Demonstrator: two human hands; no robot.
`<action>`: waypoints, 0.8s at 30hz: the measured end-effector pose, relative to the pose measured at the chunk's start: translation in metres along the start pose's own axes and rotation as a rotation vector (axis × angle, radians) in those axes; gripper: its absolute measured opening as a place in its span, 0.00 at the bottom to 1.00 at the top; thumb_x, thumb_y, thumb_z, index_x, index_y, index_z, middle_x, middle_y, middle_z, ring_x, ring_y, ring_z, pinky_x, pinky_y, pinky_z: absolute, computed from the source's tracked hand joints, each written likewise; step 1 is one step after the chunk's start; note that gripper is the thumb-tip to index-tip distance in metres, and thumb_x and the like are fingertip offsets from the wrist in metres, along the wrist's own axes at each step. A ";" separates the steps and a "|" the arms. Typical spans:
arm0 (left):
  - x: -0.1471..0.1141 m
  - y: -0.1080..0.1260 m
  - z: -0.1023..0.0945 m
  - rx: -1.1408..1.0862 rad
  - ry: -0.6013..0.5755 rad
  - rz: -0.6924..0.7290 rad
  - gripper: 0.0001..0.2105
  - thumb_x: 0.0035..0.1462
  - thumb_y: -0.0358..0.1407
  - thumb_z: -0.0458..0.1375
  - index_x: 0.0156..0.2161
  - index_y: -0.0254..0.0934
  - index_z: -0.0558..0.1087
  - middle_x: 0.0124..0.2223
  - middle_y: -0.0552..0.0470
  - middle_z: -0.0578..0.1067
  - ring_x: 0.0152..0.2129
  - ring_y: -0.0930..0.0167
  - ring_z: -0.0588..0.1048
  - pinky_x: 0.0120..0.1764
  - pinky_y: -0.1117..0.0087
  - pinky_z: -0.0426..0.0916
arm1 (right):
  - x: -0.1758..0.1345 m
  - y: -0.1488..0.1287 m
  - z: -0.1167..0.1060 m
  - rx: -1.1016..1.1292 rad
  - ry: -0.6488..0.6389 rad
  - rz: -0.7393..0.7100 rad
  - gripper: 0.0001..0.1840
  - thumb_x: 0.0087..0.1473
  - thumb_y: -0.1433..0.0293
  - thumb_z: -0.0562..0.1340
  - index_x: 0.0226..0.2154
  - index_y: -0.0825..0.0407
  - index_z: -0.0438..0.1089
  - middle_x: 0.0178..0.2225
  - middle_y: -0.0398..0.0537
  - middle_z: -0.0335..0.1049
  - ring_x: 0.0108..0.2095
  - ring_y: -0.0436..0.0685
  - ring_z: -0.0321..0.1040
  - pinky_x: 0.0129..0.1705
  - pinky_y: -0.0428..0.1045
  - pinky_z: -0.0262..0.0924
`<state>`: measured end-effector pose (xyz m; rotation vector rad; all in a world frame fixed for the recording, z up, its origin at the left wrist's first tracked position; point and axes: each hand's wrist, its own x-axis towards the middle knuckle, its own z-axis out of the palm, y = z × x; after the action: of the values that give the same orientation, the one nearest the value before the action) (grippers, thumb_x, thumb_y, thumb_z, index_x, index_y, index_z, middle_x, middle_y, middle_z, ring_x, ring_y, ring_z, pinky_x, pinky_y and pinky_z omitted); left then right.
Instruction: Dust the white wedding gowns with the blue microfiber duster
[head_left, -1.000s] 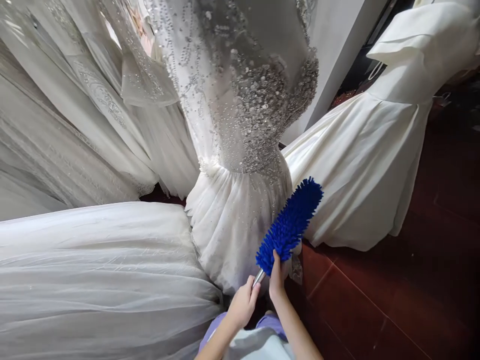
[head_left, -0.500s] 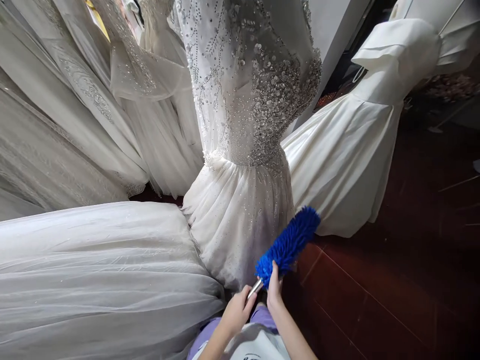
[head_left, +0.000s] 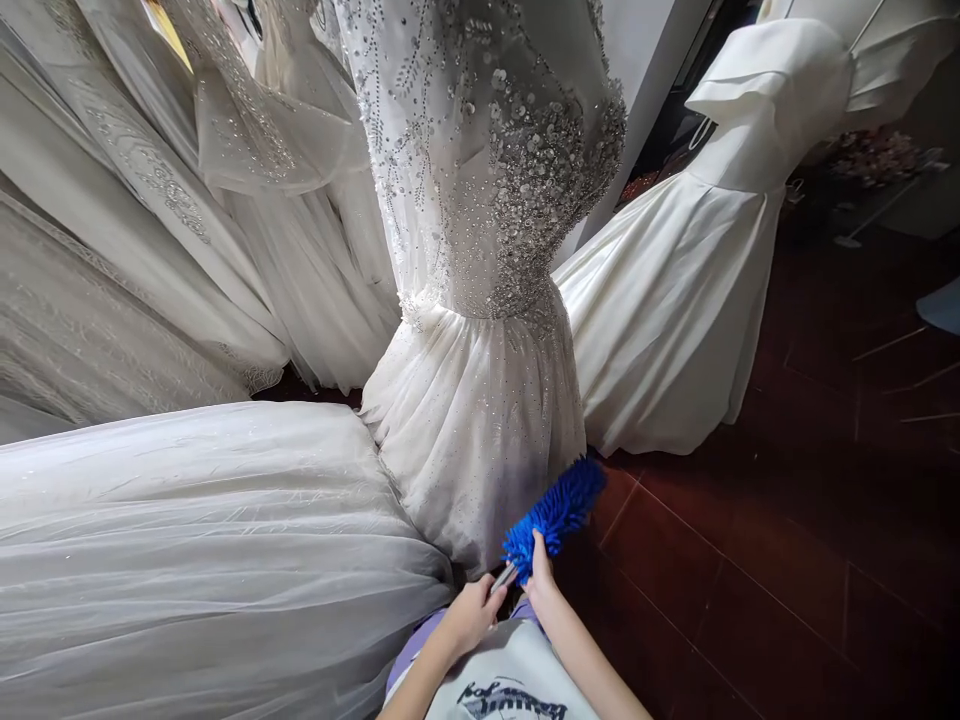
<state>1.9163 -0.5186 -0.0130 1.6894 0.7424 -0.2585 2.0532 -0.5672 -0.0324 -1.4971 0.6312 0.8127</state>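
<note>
Left hand [head_left: 471, 612] curled round metal handle [head_left: 501, 577] of blue duster [head_left: 553, 515]. Right hand [head_left: 538, 572] pinching duster base. Duster head just above hands, against beaded dress skirt [head_left: 472, 430]. Tulle skirt [head_left: 187, 540] left of hands; satin dress [head_left: 675, 300] up right.

Beaded gown [head_left: 480, 200] top beyond upper edge

Dark red tiled floor [head_left: 750, 560] under white gown skirts [head_left: 225, 540]

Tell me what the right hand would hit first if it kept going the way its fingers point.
The right hand points up into the blue duster head, which it already touches; beyond that, probably the beaded gown's skirt, though depth is unclear.
</note>
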 end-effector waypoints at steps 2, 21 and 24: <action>-0.004 -0.002 0.007 0.019 -0.033 -0.006 0.18 0.60 0.47 0.44 0.38 0.36 0.70 0.27 0.50 0.75 0.26 0.68 0.73 0.31 0.71 0.62 | 0.001 0.005 -0.012 -0.009 0.045 0.053 0.19 0.43 0.50 0.60 0.20 0.48 0.62 0.10 0.39 0.64 0.13 0.56 0.64 0.19 0.52 0.64; -0.015 0.016 -0.034 0.249 0.079 -0.027 0.19 0.61 0.47 0.42 0.40 0.37 0.70 0.36 0.41 0.78 0.34 0.61 0.77 0.35 0.67 0.64 | -0.018 -0.004 0.025 -0.073 -0.038 -0.028 0.16 0.43 0.53 0.58 0.25 0.49 0.65 0.15 0.42 0.68 0.22 0.61 0.71 0.25 0.55 0.67; -0.034 0.013 -0.027 0.180 0.075 0.024 0.19 0.60 0.49 0.44 0.42 0.40 0.70 0.36 0.45 0.78 0.33 0.63 0.76 0.35 0.68 0.64 | -0.034 0.003 0.007 -0.105 0.084 -0.125 0.16 0.43 0.53 0.59 0.31 0.46 0.67 0.25 0.43 0.75 0.35 0.64 0.74 0.34 0.55 0.69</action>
<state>1.8921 -0.5058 0.0228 1.8855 0.7729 -0.2522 2.0298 -0.5634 -0.0072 -1.6562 0.5574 0.6986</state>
